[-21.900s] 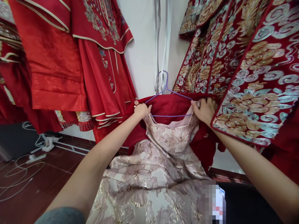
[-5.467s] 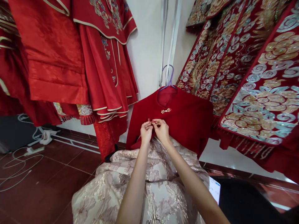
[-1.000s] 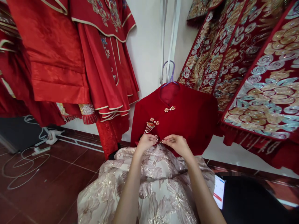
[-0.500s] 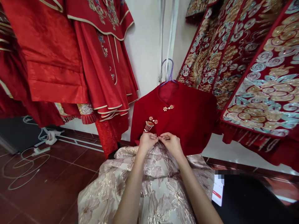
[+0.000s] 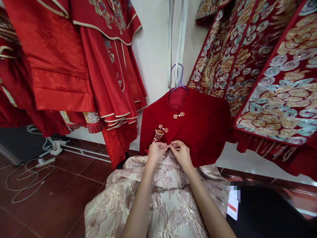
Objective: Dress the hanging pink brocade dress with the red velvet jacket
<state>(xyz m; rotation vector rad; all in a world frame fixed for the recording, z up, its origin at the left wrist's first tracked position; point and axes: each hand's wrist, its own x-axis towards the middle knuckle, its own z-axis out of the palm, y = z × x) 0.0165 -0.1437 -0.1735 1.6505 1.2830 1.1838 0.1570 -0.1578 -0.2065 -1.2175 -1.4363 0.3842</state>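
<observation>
Crimson velvet jacket (image 5: 203, 129) (pearl clasps (image 5: 178, 115), one tasselled) hangs from lilac hanger (image 5: 183, 73).

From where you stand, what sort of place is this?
Probably a bridal or costume shop: red embroidered gowns hang all around, and the left hand and right hand pinch a clasp on a red jacket on a hanger over a brocade dress.
</observation>
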